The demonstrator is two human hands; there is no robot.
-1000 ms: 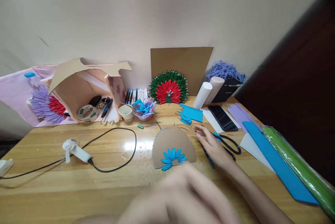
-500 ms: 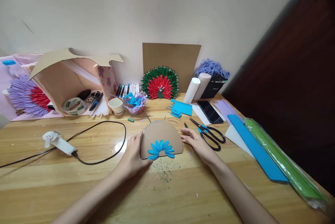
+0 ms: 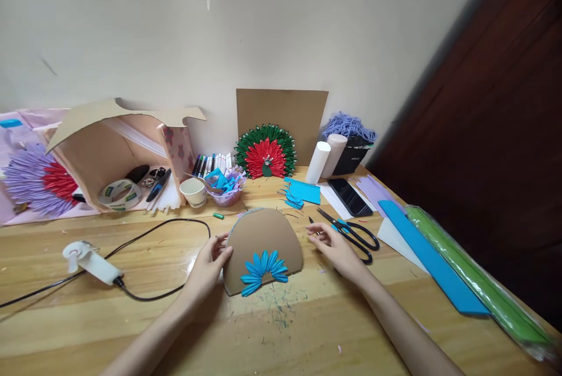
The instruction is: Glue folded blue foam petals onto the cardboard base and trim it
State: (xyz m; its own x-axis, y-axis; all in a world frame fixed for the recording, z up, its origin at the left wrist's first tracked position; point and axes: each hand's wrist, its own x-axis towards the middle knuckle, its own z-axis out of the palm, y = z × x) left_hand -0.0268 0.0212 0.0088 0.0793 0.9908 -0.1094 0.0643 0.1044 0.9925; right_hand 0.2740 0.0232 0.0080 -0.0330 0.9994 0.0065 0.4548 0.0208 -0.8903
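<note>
A brown cardboard half-disc [image 3: 263, 232] lies on the wooden table [image 3: 132, 323] in front of me. A fan of blue paper petals [image 3: 262, 267] is stuck along its straight lower edge. My left hand [image 3: 206, 267] grips the half-disc's left edge, fingers curled round it, and the piece sits tilted. My right hand [image 3: 336, 250] rests on the table just right of the half-disc, apart from it, with fingers spread and nothing in them. Black-and-blue scissors [image 3: 356, 235] lie right beside that hand.
A white glue gun [image 3: 90, 262] with a black cord lies at the left. At the back are an open cardboard box [image 3: 109, 147], a paper cup [image 3: 193, 191], a bowl of blue pieces [image 3: 226, 185], a red-green paper fan [image 3: 266, 153], a phone [image 3: 350, 196], and blue [image 3: 425, 253] and green sheets [image 3: 474, 279].
My left hand came forward onto the half-disc's left edge, then drew it nearer and tilted it. My right hand left the scissors area and settled beside the half-disc.
</note>
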